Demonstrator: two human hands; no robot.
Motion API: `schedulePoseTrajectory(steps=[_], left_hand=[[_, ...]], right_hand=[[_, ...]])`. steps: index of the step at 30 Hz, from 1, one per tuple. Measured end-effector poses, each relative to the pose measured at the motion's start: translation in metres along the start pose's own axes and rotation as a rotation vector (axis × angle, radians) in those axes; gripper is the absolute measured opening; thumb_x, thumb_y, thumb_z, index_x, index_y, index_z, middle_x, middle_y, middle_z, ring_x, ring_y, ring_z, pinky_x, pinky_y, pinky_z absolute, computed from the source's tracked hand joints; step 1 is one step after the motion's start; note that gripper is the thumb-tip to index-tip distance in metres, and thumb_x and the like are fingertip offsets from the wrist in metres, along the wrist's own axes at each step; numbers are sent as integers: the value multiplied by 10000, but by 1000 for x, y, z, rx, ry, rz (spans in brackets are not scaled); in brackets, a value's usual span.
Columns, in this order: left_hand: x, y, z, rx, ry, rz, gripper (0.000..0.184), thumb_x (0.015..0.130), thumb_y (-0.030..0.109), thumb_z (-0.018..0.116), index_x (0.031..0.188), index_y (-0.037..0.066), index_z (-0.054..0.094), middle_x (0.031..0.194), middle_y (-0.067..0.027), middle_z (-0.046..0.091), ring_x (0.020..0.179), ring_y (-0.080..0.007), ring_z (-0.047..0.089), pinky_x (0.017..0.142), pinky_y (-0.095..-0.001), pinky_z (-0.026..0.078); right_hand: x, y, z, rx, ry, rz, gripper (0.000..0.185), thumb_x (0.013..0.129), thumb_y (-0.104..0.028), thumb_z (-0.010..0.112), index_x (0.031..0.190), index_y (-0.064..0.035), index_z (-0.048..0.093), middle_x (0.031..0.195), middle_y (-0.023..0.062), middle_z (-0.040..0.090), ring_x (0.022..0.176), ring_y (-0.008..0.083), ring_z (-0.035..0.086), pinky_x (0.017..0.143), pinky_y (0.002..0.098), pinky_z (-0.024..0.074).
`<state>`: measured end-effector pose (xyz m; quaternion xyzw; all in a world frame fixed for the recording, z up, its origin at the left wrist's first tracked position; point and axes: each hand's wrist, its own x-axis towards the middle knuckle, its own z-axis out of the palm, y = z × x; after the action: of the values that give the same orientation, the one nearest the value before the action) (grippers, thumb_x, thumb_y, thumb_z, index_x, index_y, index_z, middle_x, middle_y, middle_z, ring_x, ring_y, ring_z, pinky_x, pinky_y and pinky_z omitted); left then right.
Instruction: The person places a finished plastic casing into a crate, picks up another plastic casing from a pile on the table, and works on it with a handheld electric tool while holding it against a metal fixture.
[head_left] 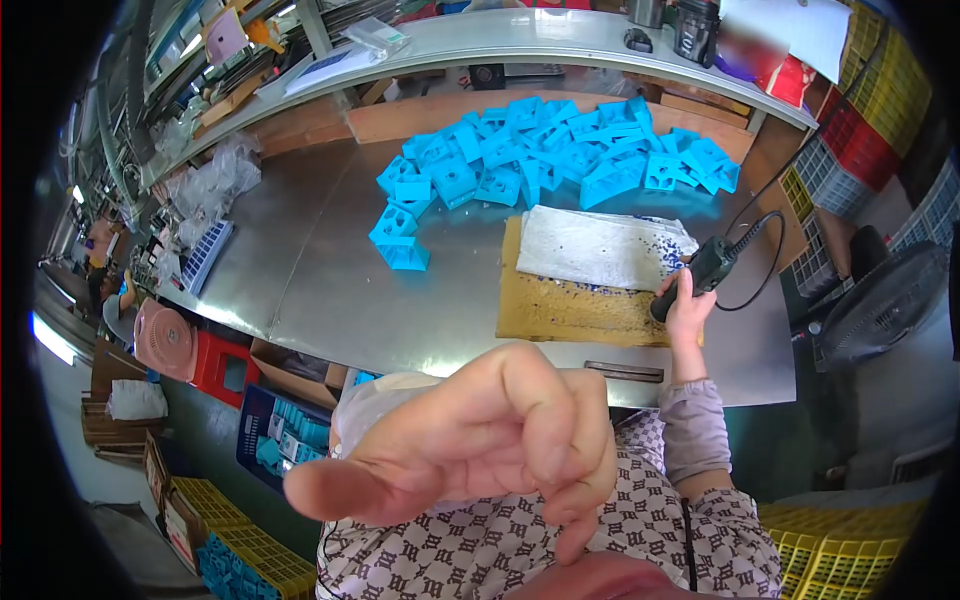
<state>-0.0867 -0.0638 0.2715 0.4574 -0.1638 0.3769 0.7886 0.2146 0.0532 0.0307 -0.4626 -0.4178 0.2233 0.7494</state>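
My left hand (pixel 480 430) is raised close to the camera, large in the head view. Its thumb stands apart, its fingers are loosely bent, and nothing shows in it. Over the right edge of a brown pad (pixel 590 318), my right hand (pixel 690 308) is wrapped round a dark corded power tool (pixel 712 263). The tool's lower end is near the pad; whether it touches I cannot tell. A folded white cloth (pixel 590 245) with dark specks lies on the pad. Many bright blue plastic parts (pixel 500 150) are heaped behind it, with a few trailing to the left.
The metal table (pixel 320 240) has a raised shelf (pixel 520 35) along its back. A flat dark bar (pixel 625 371) lies near the front edge. The tool's black cord (pixel 778 240) loops at the right, near a fan (pixel 885 305). Crates and a blue bin (pixel 262 425) stand around the table.
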Motion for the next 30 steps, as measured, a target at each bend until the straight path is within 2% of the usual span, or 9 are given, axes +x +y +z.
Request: schedulePoseTrajectory(steps=[3, 6, 9, 15, 18, 24, 30], left_hand=[[6, -1, 6, 42, 18, -8, 741, 834, 738, 466, 1061, 40, 359, 943, -91, 376, 837, -212, 458, 681, -428, 534], [10, -18, 6, -79, -14, 159, 1030, 680, 879, 470, 1129, -40, 352, 988, -121, 382, 868, -192, 441, 724, -338, 481], [10, -16, 7, -55, -46, 177, 1022, 677, 880, 473, 1119, -34, 356, 985, -121, 379, 870, -206, 440, 725, -346, 487], [6, -7, 12, -56, -13, 160, 993, 668, 881, 489, 1105, -4, 370, 974, -114, 368, 848, -217, 434, 714, -380, 488], [5, -8, 13, -14, 7, 169, 980, 673, 880, 487, 1094, 2, 374, 954, -108, 365, 835, -215, 431, 693, -382, 488], [-5, -3, 15, -46, -44, 180, 961, 678, 870, 500, 1083, 7, 376, 929, -101, 365, 849, -219, 430, 701, -378, 489], [-2, -6, 15, -30, 4, 168, 965, 678, 864, 513, 1096, 6, 374, 959, -111, 368, 884, -231, 435, 720, -385, 496]], right_hand=[[1, -1, -1, 24, -12, -23, 172, 917, -88, 576, 1033, 20, 510, 647, 60, 554, 527, 139, 533, 506, 273, 443], [0, -1, -1, 29, -13, -22, 193, 913, -87, 581, 1057, 25, 516, 654, 62, 558, 528, 138, 532, 512, 273, 441], [-1, -2, -1, -30, -37, -37, 214, 943, -140, 545, 1085, 18, 513, 657, 70, 563, 543, 152, 543, 533, 278, 458], [-1, 4, -2, -69, -45, -23, 198, 942, -119, 539, 1084, 16, 515, 655, 70, 563, 544, 152, 540, 536, 282, 456], [-1, 4, 0, 7, -43, -5, 215, 907, -101, 598, 1071, 16, 524, 669, 54, 559, 536, 128, 530, 525, 267, 440], [-1, 7, -1, -57, -58, -46, 182, 938, -119, 557, 1057, 14, 517, 648, 66, 562, 532, 152, 541, 514, 278, 450], [-2, 2, 1, -66, -61, -45, 169, 934, -114, 562, 1031, 16, 518, 646, 67, 567, 527, 151, 541, 507, 281, 450]])
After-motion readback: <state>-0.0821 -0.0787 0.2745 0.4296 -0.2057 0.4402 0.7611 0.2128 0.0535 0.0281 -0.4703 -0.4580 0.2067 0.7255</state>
